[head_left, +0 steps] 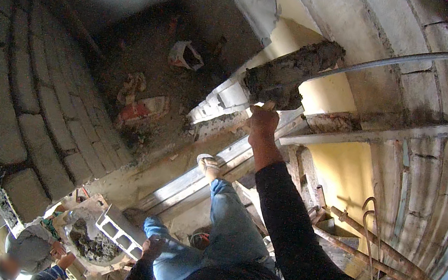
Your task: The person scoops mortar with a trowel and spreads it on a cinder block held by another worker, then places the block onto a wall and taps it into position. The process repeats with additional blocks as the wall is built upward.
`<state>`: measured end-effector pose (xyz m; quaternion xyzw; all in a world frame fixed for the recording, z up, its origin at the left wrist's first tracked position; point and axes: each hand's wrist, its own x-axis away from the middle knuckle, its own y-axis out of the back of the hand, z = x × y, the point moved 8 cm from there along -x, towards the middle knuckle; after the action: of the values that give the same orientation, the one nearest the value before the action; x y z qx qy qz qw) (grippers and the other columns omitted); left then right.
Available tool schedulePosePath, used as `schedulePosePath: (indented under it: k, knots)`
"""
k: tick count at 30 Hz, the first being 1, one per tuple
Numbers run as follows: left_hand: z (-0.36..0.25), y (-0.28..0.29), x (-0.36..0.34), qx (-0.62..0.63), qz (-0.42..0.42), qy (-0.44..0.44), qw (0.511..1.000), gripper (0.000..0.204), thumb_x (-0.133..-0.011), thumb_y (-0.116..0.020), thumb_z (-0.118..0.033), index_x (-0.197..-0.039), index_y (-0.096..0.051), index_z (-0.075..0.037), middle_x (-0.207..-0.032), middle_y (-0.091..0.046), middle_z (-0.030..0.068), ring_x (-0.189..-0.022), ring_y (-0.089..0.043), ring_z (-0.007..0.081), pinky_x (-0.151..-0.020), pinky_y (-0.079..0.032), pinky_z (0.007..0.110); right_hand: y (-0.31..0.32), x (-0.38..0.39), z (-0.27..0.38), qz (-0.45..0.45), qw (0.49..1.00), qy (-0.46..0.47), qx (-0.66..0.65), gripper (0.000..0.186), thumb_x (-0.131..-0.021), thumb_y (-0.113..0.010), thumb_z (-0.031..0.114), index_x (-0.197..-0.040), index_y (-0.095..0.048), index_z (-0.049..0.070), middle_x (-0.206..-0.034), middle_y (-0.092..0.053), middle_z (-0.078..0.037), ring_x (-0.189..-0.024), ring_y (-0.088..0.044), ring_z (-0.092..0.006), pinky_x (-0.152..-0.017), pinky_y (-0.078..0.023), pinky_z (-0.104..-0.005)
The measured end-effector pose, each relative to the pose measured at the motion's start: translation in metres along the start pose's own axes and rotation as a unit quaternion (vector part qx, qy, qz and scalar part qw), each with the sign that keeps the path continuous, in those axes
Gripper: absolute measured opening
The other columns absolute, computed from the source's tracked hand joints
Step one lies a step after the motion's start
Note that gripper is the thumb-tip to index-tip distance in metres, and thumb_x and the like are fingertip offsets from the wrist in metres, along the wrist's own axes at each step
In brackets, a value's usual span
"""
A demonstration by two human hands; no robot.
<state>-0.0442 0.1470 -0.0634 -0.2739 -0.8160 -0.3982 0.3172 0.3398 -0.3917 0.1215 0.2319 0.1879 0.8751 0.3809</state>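
Observation:
My right hand [263, 124] is raised at the centre right, fingers closed at the lower end of a dark, mortar-caked mass [293, 71] beside a long metal bar [384, 63]; what exactly it grips is unclear. My left hand [152, 249] is low beside my jeans, fingers curled, just right of a hollow concrete block [116, 232]; anything in it is hidden. My sandalled foot [208, 166] rests on a pale, narrow ledge or beam [166, 196].
Below left, another person [28, 249] works beside a basin of mortar [92, 240]. A block wall [40, 125] curves down the left. A darker floor with bags [185, 55] lies below. Rusty bent rods and pipes [366, 249] lean at lower right by a yellow wall [341, 173].

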Motion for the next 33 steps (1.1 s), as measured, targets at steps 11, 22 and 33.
schedulePosePath:
  k: [11, 22, 33]
  knots:
    - [0.022, 0.027, -0.017, -0.137, 0.020, -0.089, 0.986, 0.027, -0.089, -0.053, -0.033, -0.090, -0.068, -0.011, -0.090, -0.068, 0.0145, -0.086, -0.065, 0.0341, -0.075, -0.050, 0.049, -0.031, 0.079, 0.035, -0.109, 0.973, 0.139, 0.152, 0.054, -0.075, -0.075, 0.021, -0.107, -0.043, -0.010, -0.094, -0.054, -0.020, -0.084, -0.057, -0.0303, -0.075, -0.048, -0.0396]
    - [0.021, 0.023, -0.028, -0.072, 0.004, -0.147, 0.986, 0.040, -0.089, -0.056, -0.043, -0.094, -0.067, -0.005, -0.093, -0.068, 0.0210, -0.087, -0.065, 0.0405, -0.070, -0.050, 0.049, -0.015, 0.093, 0.064, -0.040, 0.967, -0.055, -0.244, 0.030, -0.081, -0.068, 0.011, -0.099, -0.046, 0.003, -0.082, -0.051, -0.006, -0.063, -0.054, -0.0173, -0.049, -0.043, -0.0343]
    - [-0.010, 0.004, -0.028, -0.057, -0.001, -0.132, 0.990, 0.027, -0.089, -0.054, -0.032, -0.099, -0.066, -0.010, -0.090, -0.067, 0.0077, -0.079, -0.064, 0.0335, -0.064, -0.051, 0.045, -0.014, 0.124, 0.047, -0.014, 0.891, -0.179, -0.417, 0.016, -0.082, -0.061, 0.012, -0.094, -0.051, 0.009, -0.079, -0.052, -0.004, -0.067, -0.055, -0.0199, -0.061, -0.049, -0.0340]
